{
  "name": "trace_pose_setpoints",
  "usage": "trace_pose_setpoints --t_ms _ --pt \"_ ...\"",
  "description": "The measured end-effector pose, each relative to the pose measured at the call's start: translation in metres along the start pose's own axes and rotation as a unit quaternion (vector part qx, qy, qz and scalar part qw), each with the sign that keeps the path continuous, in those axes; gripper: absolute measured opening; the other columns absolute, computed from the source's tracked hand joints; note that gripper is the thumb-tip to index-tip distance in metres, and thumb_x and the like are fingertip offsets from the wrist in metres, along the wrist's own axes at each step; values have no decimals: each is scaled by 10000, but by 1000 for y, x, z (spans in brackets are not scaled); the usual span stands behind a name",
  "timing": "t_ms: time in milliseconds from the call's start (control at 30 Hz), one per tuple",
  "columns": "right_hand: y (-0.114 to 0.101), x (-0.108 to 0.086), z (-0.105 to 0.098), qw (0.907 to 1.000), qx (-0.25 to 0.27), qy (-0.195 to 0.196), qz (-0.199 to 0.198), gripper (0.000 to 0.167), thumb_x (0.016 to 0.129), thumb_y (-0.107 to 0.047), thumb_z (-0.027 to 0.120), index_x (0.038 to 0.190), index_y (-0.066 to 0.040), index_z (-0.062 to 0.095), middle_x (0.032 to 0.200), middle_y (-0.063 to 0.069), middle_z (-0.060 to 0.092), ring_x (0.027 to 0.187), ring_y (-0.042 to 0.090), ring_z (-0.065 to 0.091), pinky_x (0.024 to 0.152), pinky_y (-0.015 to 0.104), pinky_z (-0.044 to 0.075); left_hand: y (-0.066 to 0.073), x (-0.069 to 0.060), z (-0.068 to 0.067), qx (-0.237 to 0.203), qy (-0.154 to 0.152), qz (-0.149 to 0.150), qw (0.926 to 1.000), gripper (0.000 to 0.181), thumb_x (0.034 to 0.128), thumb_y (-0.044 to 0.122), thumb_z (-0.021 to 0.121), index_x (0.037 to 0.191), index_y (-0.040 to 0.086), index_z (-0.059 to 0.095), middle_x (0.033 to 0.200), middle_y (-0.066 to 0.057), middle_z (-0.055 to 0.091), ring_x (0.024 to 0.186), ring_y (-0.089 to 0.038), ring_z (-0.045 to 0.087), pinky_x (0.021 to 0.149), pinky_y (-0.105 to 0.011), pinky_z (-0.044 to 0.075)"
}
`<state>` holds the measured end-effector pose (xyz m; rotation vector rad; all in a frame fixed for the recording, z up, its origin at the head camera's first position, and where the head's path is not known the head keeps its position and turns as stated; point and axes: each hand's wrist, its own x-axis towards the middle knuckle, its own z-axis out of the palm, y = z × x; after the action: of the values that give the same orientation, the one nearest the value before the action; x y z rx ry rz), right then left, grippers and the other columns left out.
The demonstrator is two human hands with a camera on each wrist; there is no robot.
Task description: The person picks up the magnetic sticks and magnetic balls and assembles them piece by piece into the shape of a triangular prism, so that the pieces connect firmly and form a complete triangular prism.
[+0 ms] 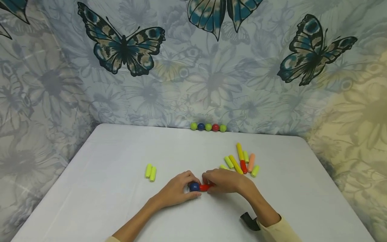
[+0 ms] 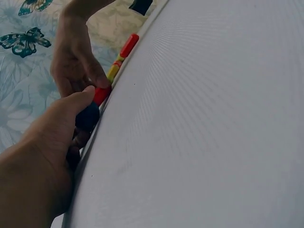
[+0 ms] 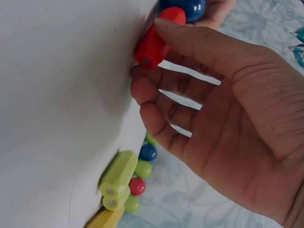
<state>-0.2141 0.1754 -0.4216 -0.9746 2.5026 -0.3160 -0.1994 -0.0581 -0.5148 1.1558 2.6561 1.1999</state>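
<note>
My left hand (image 1: 173, 192) holds a dark blue ball (image 1: 194, 187) between its thumb and fingers, low over the middle of the white table. A short red rod (image 1: 204, 188) meets the ball's right side, and my right hand (image 1: 226, 181) pinches it. In the right wrist view, the thumb lies on the ribbed red rod (image 3: 153, 46), whose near end has a small grey disc; the blue ball (image 3: 194, 10) is at its far end. The left wrist view shows both hands close together, with the ball (image 2: 88, 118) partly hidden by the left thumb.
Two lime rods (image 1: 153, 174) lie left of the hands. Several yellow, lime, orange and red rods (image 1: 240, 152) are scattered behind the right hand. A row of green, blue and red balls (image 1: 215, 127) lines the back edge. A black piece (image 1: 249, 222) sits by the right sleeve.
</note>
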Motion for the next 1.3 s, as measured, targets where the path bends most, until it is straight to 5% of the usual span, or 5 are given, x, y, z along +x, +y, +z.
trace_pose_setpoints --t_ms 367,733,900,1067,1300 --pt "3 4 -15 9990 440 -44 53 217 981 -206 736 1179 -141 675 950 -64 648 841 79 582 787 207 530 1 -2 -9 120 -33 -132 9998 216 958 426 733 1090 260 693 1067 127 643 963 -29 553 893 -240 505" --pt "83 46 -88 9744 425 2093 707 342 1036 -100 619 1324 81 590 1269 260 659 1182 414 630 1036 533 534 1 -2 -9 158 -34 -143 9998 166 953 386 731 1049 267 667 1021 148 634 923 -9 531 841 -205 482" --pt "120 71 -82 9659 431 2260 1193 500 1017 -27 593 1470 132 452 1510 343 490 1438 509 449 1204 609 371 1 -2 -5 101 -52 -90 9999 165 949 385 737 1049 274 668 1013 152 641 906 1 524 829 -186 467" --pt "135 75 -70 9490 372 2399 2012 647 994 -74 639 1579 -21 368 1507 364 336 1390 542 364 1098 623 452 1 1 -4 -52 -10 52 10000 218 956 425 727 1118 290 676 1037 151 658 923 3 536 840 -197 475" --pt "141 70 -57 9446 197 2445 2183 369 978 -9 587 1337 68 632 1348 333 522 1262 484 507 1068 593 470 2 0 -3 -40 -52 168 9998 311 936 479 739 1185 296 706 1040 143 666 924 5 532 829 -182 461"
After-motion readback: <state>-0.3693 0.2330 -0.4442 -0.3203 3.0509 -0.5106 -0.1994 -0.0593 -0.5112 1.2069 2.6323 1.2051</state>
